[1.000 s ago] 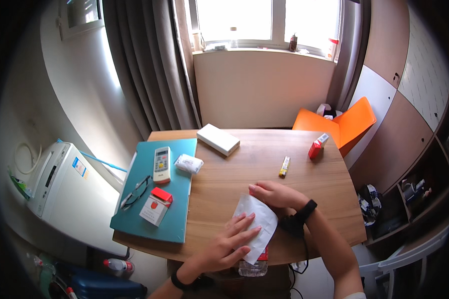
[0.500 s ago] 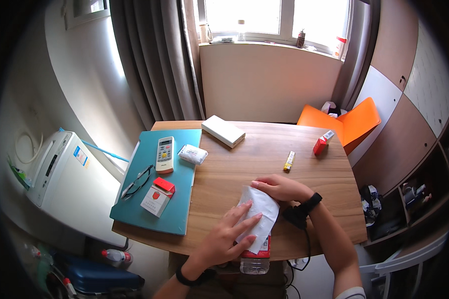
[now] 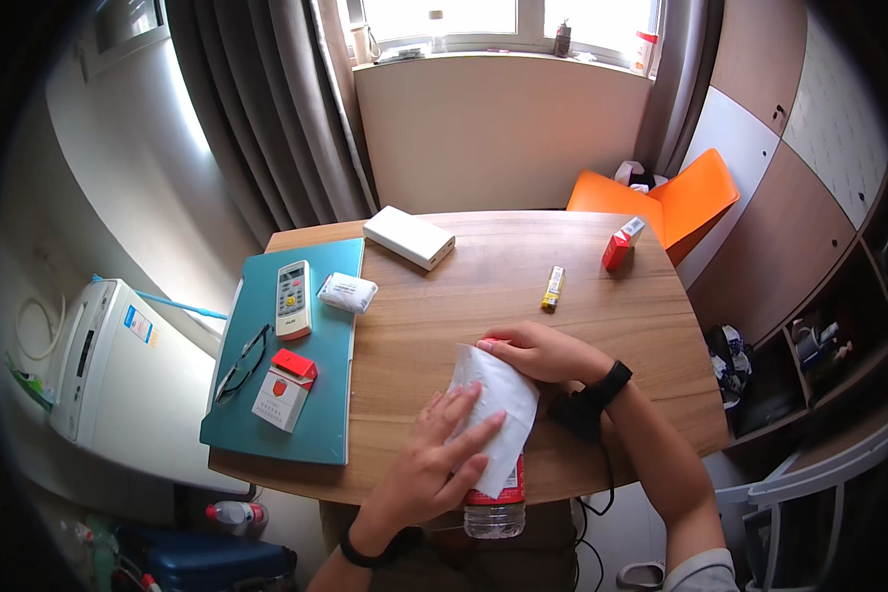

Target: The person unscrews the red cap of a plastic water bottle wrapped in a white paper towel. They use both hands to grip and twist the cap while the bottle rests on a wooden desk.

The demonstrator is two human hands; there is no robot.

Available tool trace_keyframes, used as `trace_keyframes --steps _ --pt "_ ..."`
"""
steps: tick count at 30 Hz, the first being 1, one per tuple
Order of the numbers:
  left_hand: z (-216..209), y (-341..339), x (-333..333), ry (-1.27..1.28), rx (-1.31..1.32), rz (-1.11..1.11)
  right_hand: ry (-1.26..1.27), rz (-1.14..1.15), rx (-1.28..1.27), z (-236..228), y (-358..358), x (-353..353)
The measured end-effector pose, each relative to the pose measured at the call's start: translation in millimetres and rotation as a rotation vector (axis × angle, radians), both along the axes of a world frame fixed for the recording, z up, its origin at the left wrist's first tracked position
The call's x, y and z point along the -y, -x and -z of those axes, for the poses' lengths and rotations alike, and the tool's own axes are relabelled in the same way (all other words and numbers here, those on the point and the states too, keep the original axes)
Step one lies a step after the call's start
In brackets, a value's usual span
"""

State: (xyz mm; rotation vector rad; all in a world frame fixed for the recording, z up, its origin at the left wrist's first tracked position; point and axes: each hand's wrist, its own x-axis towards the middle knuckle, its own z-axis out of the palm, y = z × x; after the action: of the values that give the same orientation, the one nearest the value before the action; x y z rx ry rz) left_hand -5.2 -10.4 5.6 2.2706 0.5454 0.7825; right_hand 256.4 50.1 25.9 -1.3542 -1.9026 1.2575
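A clear plastic bottle (image 3: 494, 520) with a red label lies on its side at the table's near edge, its base toward me. Over most of it drapes a white tissue (image 3: 503, 380). My left hand (image 3: 434, 459) bends over the tissue, fingers somewhat apart, pressing it against the bottle. At the far end, my right hand (image 3: 548, 352) is closed round the bottle's top, where a bit of red shows beside the thumb. The tissue hides the bottle's middle. A black device with a cable (image 3: 576, 416) lies beside my right wrist.
At left, a teal folder (image 3: 316, 405) bears a remote control (image 3: 293, 299), glasses (image 3: 242, 365), a cigarette pack (image 3: 285, 390) and a small white packet (image 3: 347, 293). Farther off are a white box (image 3: 409, 237), a yellow lighter (image 3: 554, 288), a red-white box (image 3: 623, 244) and an orange chair (image 3: 699, 195).
The view has shifted, so the table sits higher and further left. Both hands remain on the bottle and tissue; more of the red top shows by my right thumb.
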Motion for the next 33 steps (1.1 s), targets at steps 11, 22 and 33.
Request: trace_keyframes --steps 11,22,33 --pt "-4.0 13.8 -0.5 0.03 0.056 0.279 0.163 0.02 0.017 -7.3 -1.6 3.6" --pt "-1.9 4.2 2.0 -0.076 0.024 -0.045 0.08 0.049 -0.081 8.2 -1.8 4.5" --pt "-6.7 9.7 0.2 -0.181 -0.029 0.153 0.087 0.022 -0.035 -0.9 -3.3 3.9"
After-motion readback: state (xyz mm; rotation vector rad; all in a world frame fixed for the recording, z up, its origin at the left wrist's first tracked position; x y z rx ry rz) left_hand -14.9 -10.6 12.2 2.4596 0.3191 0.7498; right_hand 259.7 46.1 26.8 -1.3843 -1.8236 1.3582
